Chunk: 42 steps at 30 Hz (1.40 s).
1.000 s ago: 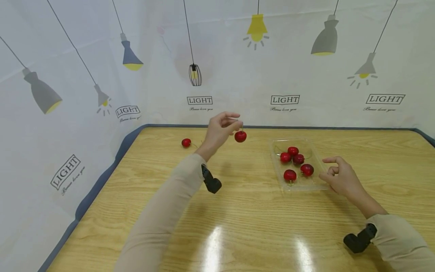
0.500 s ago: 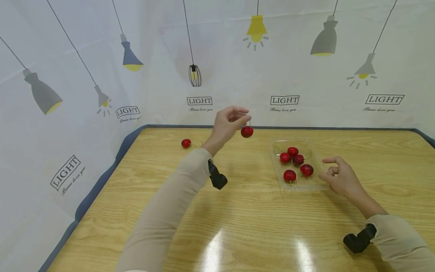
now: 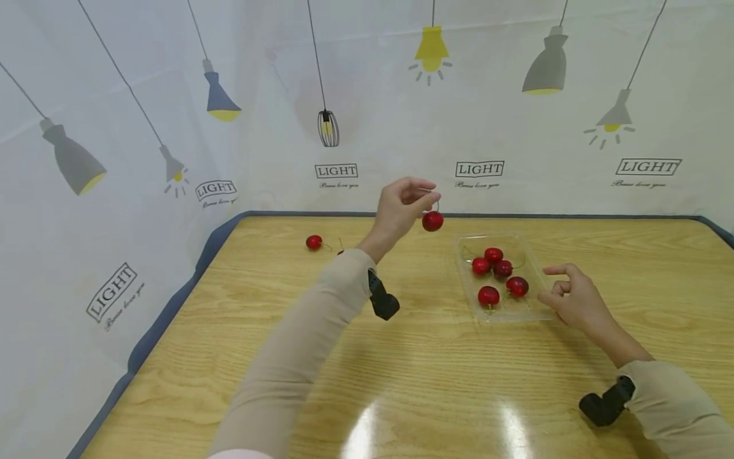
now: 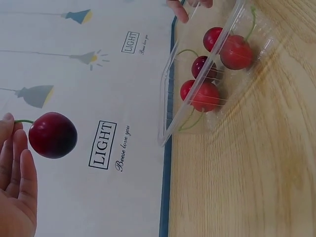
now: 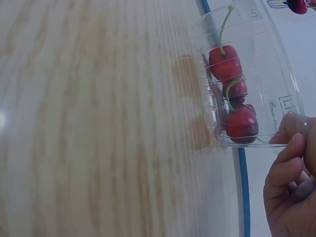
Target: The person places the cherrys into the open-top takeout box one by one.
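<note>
By its thin stem, a dark red cherry (image 3: pixel 432 221) hangs from the fingertips of my left hand (image 3: pixel 399 207), above the table and left of a clear plastic box (image 3: pixel 524 309). The left wrist view shows the thumb and fingers pinching the green stem of this cherry (image 4: pixel 53 135). Several cherries (image 3: pixel 503 269) lie inside the box, some with stems. My right hand (image 3: pixel 579 299) pinches the box's right edge; in the right wrist view, the thumb (image 5: pixel 296 146) is outside the clear wall and a finger shows through it.
On the wooden table (image 3: pixel 258 331), one loose cherry (image 3: pixel 314 242) lies at the back left. Another cherry's stem (image 3: pixel 341 243) sticks out beside my left wrist, its fruit mostly hidden. A white backdrop (image 3: pixel 390 95) with printed lamps rises behind the table.
My left hand has moved right and slightly up, bringing the hanging cherry closer to the box. More of the cherry stem behind the wrist shows. The right hand and box stay put.
</note>
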Each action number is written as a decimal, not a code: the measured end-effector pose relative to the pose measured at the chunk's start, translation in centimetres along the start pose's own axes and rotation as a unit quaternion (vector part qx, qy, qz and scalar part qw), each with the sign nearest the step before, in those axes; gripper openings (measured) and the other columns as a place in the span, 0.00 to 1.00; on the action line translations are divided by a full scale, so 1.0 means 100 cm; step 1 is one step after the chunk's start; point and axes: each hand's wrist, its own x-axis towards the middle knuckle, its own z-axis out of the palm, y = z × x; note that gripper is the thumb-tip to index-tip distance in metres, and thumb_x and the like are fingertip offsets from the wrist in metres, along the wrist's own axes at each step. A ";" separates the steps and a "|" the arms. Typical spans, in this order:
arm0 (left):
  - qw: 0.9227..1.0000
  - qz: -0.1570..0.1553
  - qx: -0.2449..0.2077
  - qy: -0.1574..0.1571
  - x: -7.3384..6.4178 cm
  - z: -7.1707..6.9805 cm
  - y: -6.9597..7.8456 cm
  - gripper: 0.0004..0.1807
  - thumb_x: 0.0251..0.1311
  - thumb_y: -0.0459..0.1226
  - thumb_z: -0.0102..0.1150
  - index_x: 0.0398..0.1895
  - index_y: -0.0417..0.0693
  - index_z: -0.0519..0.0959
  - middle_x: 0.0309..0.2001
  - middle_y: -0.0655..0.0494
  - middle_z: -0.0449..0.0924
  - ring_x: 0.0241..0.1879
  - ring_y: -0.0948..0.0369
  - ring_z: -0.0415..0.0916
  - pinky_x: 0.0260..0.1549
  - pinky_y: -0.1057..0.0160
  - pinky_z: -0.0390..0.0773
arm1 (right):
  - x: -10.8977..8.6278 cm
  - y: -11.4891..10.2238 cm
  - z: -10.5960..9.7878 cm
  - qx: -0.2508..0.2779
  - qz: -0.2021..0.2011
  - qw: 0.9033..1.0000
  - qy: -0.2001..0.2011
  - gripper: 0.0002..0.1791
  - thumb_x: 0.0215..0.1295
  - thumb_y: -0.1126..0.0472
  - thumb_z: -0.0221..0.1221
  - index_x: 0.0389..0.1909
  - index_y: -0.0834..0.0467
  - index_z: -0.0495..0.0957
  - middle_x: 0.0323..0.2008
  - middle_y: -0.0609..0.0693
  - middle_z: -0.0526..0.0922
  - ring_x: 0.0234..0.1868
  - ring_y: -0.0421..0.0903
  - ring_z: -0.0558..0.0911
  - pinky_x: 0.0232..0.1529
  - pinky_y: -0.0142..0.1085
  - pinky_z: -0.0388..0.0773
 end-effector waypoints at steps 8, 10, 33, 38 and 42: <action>1.000 0.000 -0.004 -0.011 0.002 0.012 -0.005 0.12 0.56 0.31 0.55 0.42 0.34 0.74 0.37 0.41 0.78 0.37 0.48 0.76 0.35 0.62 0.76 | 0.000 0.001 0.000 0.000 0.003 1.000 -0.002 0.25 0.60 0.66 0.50 0.56 0.71 0.55 0.14 0.48 0.66 0.07 0.41 0.61 0.10 0.35 0.62; 1.000 -0.002 -0.008 -0.008 0.002 0.015 -0.005 0.12 0.56 0.31 0.55 0.42 0.33 0.74 0.37 0.40 0.78 0.37 0.48 0.76 0.35 0.60 0.76 | 0.000 0.001 0.000 0.001 0.002 1.000 0.000 0.25 0.60 0.67 0.51 0.56 0.71 0.55 0.14 0.48 0.66 0.07 0.41 0.61 0.10 0.34 0.61; 1.000 0.007 -0.007 -0.020 -0.001 0.063 -0.039 0.08 0.53 0.32 0.59 0.35 0.36 0.79 0.31 0.45 0.81 0.31 0.55 0.78 0.28 0.63 0.77 | 0.000 0.002 0.000 0.006 -0.001 1.000 -0.002 0.25 0.61 0.66 0.50 0.56 0.72 0.55 0.14 0.48 0.67 0.07 0.41 0.61 0.11 0.35 0.62; 0.999 0.003 0.006 -0.035 0.001 0.073 -0.054 0.08 0.53 0.34 0.60 0.34 0.38 0.79 0.31 0.49 0.81 0.28 0.62 0.78 0.29 0.67 0.76 | 0.000 0.002 0.000 0.004 -0.002 1.000 -0.001 0.25 0.61 0.66 0.50 0.56 0.71 0.55 0.14 0.48 0.67 0.07 0.41 0.61 0.10 0.35 0.62; 0.997 -0.015 0.044 -0.054 -0.001 0.080 -0.060 0.07 0.53 0.36 0.60 0.33 0.42 0.80 0.30 0.54 0.80 0.27 0.67 0.76 0.26 0.73 0.74 | 0.000 0.001 0.001 0.002 -0.004 1.000 0.000 0.24 0.60 0.66 0.49 0.55 0.71 0.55 0.13 0.48 0.66 0.07 0.41 0.62 0.10 0.35 0.62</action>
